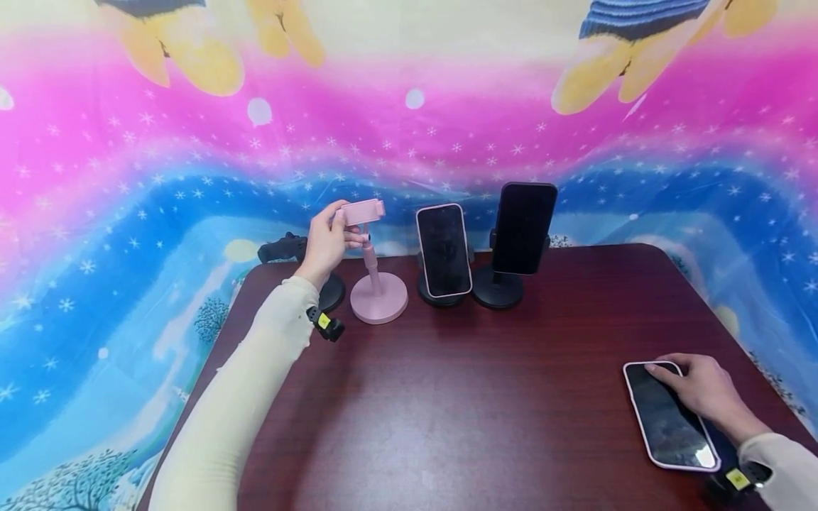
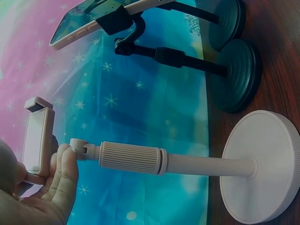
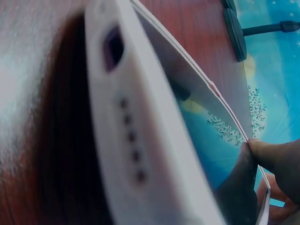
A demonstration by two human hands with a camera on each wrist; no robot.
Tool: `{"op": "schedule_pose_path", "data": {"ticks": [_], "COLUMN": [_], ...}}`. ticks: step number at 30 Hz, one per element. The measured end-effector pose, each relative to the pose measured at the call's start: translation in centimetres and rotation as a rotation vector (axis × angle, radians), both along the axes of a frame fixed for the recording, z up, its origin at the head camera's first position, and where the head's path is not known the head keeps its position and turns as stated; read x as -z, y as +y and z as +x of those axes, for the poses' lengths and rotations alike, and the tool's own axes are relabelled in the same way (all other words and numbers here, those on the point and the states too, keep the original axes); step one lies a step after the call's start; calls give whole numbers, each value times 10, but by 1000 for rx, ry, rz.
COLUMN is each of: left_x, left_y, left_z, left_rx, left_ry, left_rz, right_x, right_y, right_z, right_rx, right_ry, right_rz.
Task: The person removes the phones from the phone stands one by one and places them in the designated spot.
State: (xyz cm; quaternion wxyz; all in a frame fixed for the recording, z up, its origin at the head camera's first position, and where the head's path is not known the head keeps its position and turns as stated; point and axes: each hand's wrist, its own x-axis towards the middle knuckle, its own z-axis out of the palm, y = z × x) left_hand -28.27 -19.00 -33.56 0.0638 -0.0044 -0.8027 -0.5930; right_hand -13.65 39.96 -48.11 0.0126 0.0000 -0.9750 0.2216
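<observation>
A pink phone stand (image 1: 378, 298) stands on a round base at the back of the table. My left hand (image 1: 327, 240) grips its clamp head (image 1: 362, 211), and in the left wrist view the fingers (image 2: 66, 176) lie behind the clamp, near the joint at the top of the post. At the right side of the table my right hand (image 1: 706, 387) holds a phone (image 1: 671, 419) in a pale case by its long edge, thumb over the screen. The dark screen faces up. Close in the right wrist view is the case's bottom edge (image 3: 136, 140), with its charging opening and speaker holes.
Right of the pink stand, a pale-edged phone (image 1: 444, 250) and a black phone (image 1: 525, 228) sit in black stands. Another black stand (image 1: 281, 248) is partly behind my left hand. A printed cloth (image 1: 409, 135) hangs behind the dark red table (image 1: 460, 397).
</observation>
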Motion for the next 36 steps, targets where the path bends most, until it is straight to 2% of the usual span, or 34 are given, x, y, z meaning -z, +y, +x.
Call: {"op": "schedule_pose_path", "data": {"ticks": [15, 22, 29, 36], "left_x": [4, 5, 4, 4], "left_y": [-1, -1, -1, -1], "left_z": [-2, -2, -1, -1], "left_rx": [-2, 1, 7, 5], "left_ry": [32, 35, 38, 48], "left_rz": [-16, -20, 0, -35], "right_x": [1, 3, 7, 6], "right_y": [-2, 1, 3, 0], "right_z": [1, 2, 2, 3], "right_rx": [-4, -25, -48, -56], "right_ry": [61, 36, 54, 48], "right_rz": [50, 67, 62, 71]}}
